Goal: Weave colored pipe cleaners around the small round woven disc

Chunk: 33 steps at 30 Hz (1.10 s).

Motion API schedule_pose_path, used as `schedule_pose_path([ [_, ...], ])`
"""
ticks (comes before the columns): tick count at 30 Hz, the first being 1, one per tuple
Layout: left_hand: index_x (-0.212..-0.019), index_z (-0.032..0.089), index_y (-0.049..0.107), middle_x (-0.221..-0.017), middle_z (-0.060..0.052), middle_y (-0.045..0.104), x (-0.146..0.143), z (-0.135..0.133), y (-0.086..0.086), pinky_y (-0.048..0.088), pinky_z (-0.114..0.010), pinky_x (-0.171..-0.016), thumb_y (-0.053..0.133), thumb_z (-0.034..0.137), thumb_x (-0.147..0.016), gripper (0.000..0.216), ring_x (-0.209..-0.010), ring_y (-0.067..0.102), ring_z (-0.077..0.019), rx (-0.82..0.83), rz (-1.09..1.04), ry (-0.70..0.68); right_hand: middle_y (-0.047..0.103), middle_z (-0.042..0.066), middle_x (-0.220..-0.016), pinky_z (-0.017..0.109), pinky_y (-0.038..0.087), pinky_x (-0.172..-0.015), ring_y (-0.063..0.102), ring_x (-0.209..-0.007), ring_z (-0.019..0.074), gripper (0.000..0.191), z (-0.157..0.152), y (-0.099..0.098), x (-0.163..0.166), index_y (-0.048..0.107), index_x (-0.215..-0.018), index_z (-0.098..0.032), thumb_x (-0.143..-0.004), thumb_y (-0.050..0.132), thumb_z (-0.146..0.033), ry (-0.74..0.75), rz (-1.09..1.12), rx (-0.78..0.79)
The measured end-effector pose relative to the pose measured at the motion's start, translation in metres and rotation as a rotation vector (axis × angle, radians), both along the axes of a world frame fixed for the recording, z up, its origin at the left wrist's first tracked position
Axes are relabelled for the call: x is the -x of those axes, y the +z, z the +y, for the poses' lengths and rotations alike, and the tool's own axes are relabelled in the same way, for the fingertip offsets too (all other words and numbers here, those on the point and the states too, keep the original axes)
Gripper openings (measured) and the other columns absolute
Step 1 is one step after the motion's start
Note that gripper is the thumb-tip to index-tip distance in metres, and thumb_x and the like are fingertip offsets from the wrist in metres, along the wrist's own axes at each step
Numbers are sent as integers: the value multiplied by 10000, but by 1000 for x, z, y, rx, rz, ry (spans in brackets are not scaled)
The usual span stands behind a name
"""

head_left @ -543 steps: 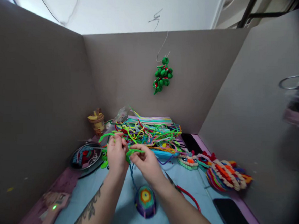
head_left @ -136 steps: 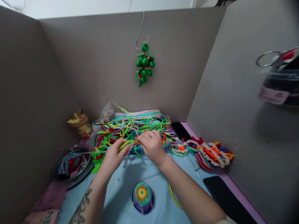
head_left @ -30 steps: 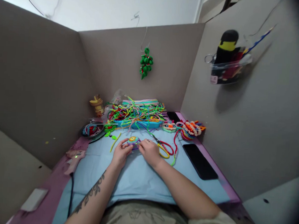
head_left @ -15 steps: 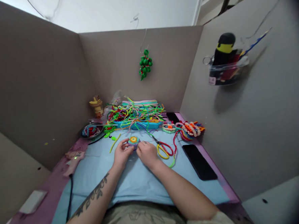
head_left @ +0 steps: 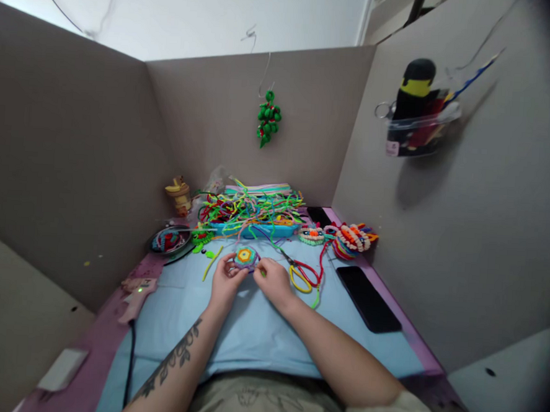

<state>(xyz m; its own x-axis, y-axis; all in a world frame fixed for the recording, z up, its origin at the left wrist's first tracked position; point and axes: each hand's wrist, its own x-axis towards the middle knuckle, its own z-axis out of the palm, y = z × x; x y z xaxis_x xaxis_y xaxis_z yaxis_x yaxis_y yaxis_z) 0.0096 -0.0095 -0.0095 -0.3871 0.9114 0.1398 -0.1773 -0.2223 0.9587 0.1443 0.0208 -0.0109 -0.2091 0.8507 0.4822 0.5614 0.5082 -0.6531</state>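
because the left hand (head_left: 226,279) grips the multicoloured pipe-cleaner dome (head_left: 244,257) by its left side, a hard pull at the right edge could twist it loose or deform it. the right hand (head_left: 271,281) is curled at that edge; what it pinches, if anything, cannot be told. both forearms (head_left: 325,339) converge over the blue cloth (head_left: 257,338), dome between the hands.

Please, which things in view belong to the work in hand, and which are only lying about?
Work, most likely: round piece in the left hand; pipe cleaners; scissors; perhaps glue gun.

Lying about, apparently: near phone; white box.
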Motion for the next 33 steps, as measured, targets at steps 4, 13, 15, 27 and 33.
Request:
schedule_pose_path([
  [4, -1037, 187, 553, -731, 41, 597, 2, -1, 1, 477, -228, -647, 841, 226, -524, 590, -629, 617, -117, 12, -1, 6, 598, 9, -673, 245, 361, -626, 530, -653, 154, 119, -1, 0, -1, 589, -684, -201, -773, 514, -174, 33, 41, -5],
  [13, -1060, 188, 551, -725, 36, 608, 5, 1, -2, 465, -212, -575, 819, 242, -551, 578, -569, 582, -94, 45, -49, -17, 601, -2, -630, 236, 410, -602, 549, -625, 146, 129, 0, 3, -3, 605, -678, -196, -771, 516, -191, 121, 216, 46],
  [15, -1071, 191, 547, -728, 35, 607, 4, 2, -3, 478, -218, -574, 821, 251, -551, 591, -572, 585, -97, 47, -68, -35, 603, -3, -626, 231, 418, -590, 551, -618, 143, 130, 0, 2, 1, 606, -674, -193, -771, 519, -196, 141, 257, 64],
  [27, -1060, 183, 512, -760, 23, 618, -1, 1, -5, 500, -224, -555, 842, 334, -544, 631, -588, 613, -110, 79, -95, -66, 640, 34, -756, 255, 474, -678, 594, -723, 159, 109, -1, -8, 8, 687, -771, -180, -788, 579, -190, 185, 355, 64],
  [33, -1079, 177, 505, -772, 16, 627, -3, 0, -8, 517, -224, -565, 819, 368, -577, 623, -606, 628, -112, 78, -30, -66, 645, 38, -769, 261, 477, -698, 601, -731, 159, 125, -1, -10, 8, 711, -788, -186, -802, 587, -179, 178, 330, 41],
])
